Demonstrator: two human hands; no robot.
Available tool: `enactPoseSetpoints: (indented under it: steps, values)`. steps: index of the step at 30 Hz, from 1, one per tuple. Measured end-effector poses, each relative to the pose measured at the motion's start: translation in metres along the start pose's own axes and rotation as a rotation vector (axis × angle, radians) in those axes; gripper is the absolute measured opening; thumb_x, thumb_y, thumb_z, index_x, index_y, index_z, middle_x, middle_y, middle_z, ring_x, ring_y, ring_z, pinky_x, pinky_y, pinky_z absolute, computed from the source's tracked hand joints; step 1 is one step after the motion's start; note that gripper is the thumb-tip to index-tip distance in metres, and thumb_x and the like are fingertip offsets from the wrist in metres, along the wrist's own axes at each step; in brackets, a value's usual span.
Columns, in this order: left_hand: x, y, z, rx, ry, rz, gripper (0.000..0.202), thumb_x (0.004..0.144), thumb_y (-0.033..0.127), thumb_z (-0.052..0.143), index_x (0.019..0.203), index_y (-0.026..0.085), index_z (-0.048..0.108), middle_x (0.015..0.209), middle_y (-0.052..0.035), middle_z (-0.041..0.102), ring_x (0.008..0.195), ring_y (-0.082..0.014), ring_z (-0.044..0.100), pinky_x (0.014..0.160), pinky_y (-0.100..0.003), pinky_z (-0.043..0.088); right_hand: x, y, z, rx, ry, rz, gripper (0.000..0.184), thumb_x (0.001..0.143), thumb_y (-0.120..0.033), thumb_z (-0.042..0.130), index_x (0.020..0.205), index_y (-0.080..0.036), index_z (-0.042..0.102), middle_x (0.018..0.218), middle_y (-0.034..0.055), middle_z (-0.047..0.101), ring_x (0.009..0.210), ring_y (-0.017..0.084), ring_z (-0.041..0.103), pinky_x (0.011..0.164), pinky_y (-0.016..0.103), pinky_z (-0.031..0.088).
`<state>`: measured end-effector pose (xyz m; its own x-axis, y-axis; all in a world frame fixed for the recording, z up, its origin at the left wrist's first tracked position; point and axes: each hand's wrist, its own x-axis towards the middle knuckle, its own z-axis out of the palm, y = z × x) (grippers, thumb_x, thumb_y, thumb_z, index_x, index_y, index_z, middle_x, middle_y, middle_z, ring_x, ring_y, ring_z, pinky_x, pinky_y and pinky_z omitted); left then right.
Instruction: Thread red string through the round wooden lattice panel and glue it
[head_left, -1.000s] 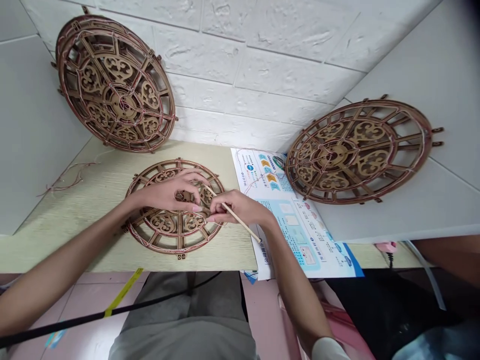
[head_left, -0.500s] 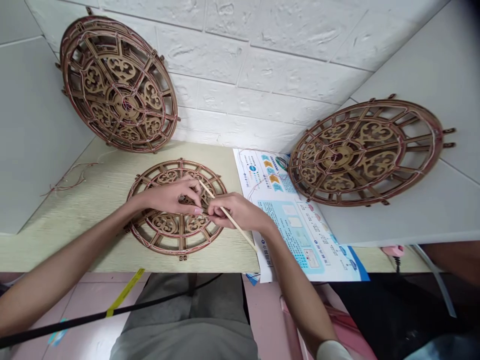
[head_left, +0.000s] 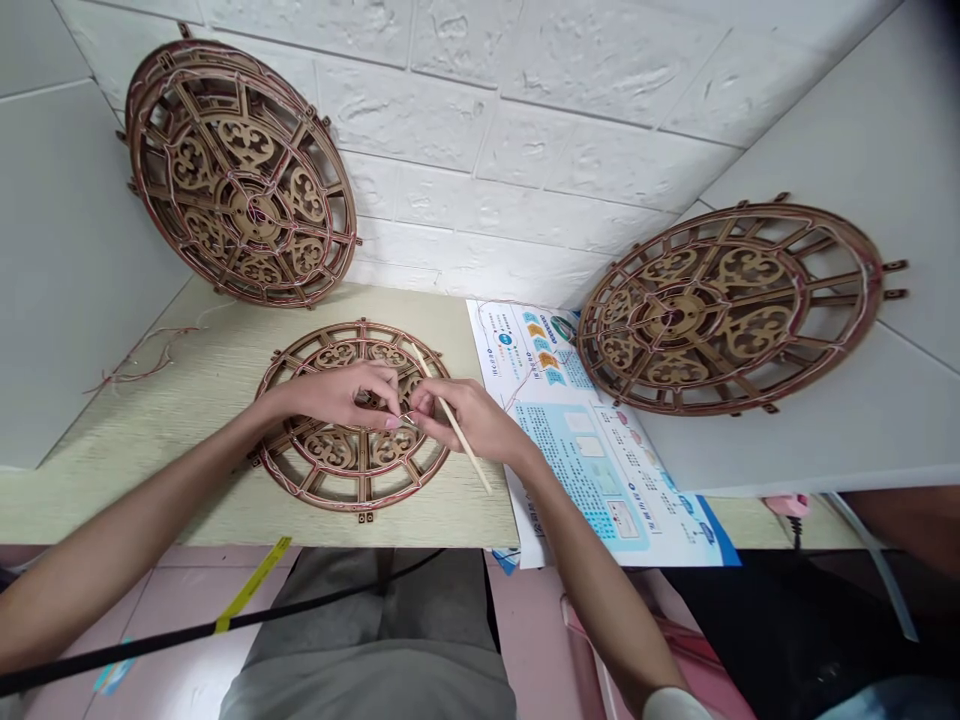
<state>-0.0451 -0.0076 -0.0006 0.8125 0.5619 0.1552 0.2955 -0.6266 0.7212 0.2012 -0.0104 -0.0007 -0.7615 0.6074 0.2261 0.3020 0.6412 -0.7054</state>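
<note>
Wooden wheel (head_left: 330, 452) lies flat on a light wood-grain board (head_left: 150, 450), near the board's front edge, w/ both hands working over its middle. L hand (head_left: 337, 395) comes in from the left, arched over the hub, fingers curled down, wrist low & forearm nearly flat across the board. Its grip is partly hidden: can't tell if it's clenched on the hub or pinching something. R hand (head_left: 469, 415) comes in from the lower right, fingers curled, clenching a thin wooden stick (head_left: 454, 420) that runs diagonally across the palm, tip up past the wheel's rim, butt end out over the board. R fingertips (head_left: 424, 403) sit just beside L fingertips (head_left: 391, 423), w/ a thin pale strand (head_left: 409, 416) btwn them, wire or thread, too fine to tell.

Best bet for fine work like this: keep the pinch tight & close to the wood, heels of both hands low for steadiness, stick tucked clear of the strand

Nearby: a printed instruction sheet (head_left: 585, 440) right of the board, a 2nd wheel (head_left: 240, 170) propped against a white brick wall (head_left: 525, 100), a 3rd wheel (head_left: 727, 310) on a white panel (head_left: 862, 420), loose reddish cord (head_left: 142, 365) on the board
</note>
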Motion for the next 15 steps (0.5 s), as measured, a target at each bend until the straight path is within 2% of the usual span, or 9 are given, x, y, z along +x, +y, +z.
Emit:
enactPoseSetpoints:
  steps: [2, 4, 6, 8, 12, 15]
  values:
    - [-0.0003, 0.0021, -0.0005, -0.008, -0.004, 0.011, 0.015, 0.097, 0.03, 0.069, 0.093, 0.018, 0.077, 0.087, -0.0016, 0.061, 0.087, -0.0126, 0.055, 0.084, -0.024, 0.037, 0.0001, -0.0035, -0.0022, 0.062, -0.032, 0.046, 0.012, 0.09, -0.026, 0.06, 0.085, -0.016, 0.062, 0.072, -0.0007, 0.059, 0.063, 0.01, 0.049, 0.061, 0.024, 0.034]
    - [-0.0004, 0.0039, -0.0009, -0.011, -0.011, 0.01, 0.016, 0.097, 0.03, 0.068, 0.093, 0.018, 0.077, 0.088, -0.0019, 0.061, 0.087, -0.0123, 0.055, 0.084, -0.024, 0.038, 0.0005, -0.006, -0.0042, 0.116, -0.057, 0.074, 0.027, 0.094, -0.037, 0.059, 0.079, -0.016, 0.061, 0.067, -0.0014, 0.054, 0.061, 0.01, 0.045, 0.059, 0.024, 0.032]
    - [-0.0003, 0.0046, -0.0011, -0.012, -0.019, -0.003, 0.016, 0.098, 0.031, 0.067, 0.095, 0.018, 0.077, 0.089, -0.002, 0.061, 0.087, -0.0123, 0.055, 0.084, -0.024, 0.038, 0.0012, -0.0064, -0.0053, 0.156, -0.084, 0.094, 0.044, 0.101, -0.048, 0.049, 0.071, -0.016, 0.055, 0.063, -0.0013, 0.049, 0.059, 0.01, 0.042, 0.058, 0.024, 0.031]
    - [-0.0004, 0.004, -0.0013, -0.023, -0.025, -0.01, 0.017, 0.098, 0.031, 0.067, 0.096, 0.018, 0.077, 0.089, -0.0022, 0.062, 0.087, -0.0125, 0.056, 0.086, -0.024, 0.038, 0.0019, -0.0047, -0.0051, 0.157, -0.115, 0.089, 0.052, 0.104, -0.054, 0.04, 0.069, -0.017, 0.049, 0.062, -0.0011, 0.047, 0.058, 0.01, 0.04, 0.058, 0.024, 0.031]
    - [-0.0014, 0.002, -0.0028, -0.042, -0.038, -0.006, 0.02, 0.099, 0.033, 0.065, 0.098, 0.017, 0.078, 0.09, -0.0035, 0.065, 0.089, -0.0136, 0.057, 0.088, -0.025, 0.039, 0.0021, -0.0005, -0.0026, 0.084, -0.157, 0.037, 0.05, 0.105, -0.054, 0.041, 0.072, -0.017, 0.046, 0.064, -0.0023, 0.043, 0.061, 0.01, 0.035, 0.059, 0.025, 0.028]
    - [-0.0019, 0.0009, -0.0036, -0.058, -0.054, -0.008, 0.025, 0.101, 0.036, 0.062, 0.099, 0.017, 0.078, 0.092, -0.005, 0.066, 0.092, -0.0148, 0.058, 0.089, -0.026, 0.04, 0.0017, -0.0006, -0.0019, 0.078, -0.171, 0.036, 0.048, 0.106, -0.053, 0.043, 0.075, -0.017, 0.048, 0.067, -0.0021, 0.045, 0.063, 0.01, 0.037, 0.061, 0.024, 0.029]
